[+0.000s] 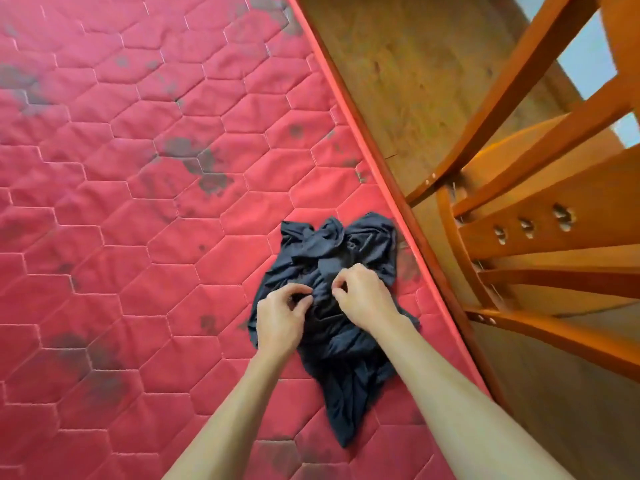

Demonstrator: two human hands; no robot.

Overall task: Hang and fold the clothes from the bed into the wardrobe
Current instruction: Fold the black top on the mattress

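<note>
your left hand (282,318) pinches the dark garment (337,306), fingers curled | your right hand (363,296) pinches it too, just beside the left | garment lies crumpled on the red mattress (138,202), near its right edge | wooden bed frame (540,216) alongside

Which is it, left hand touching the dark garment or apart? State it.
Touching. The head view shows the left hand resting on the crumpled dark garment, its curled fingers pinching a fold of fabric, with no gap visible.
</note>
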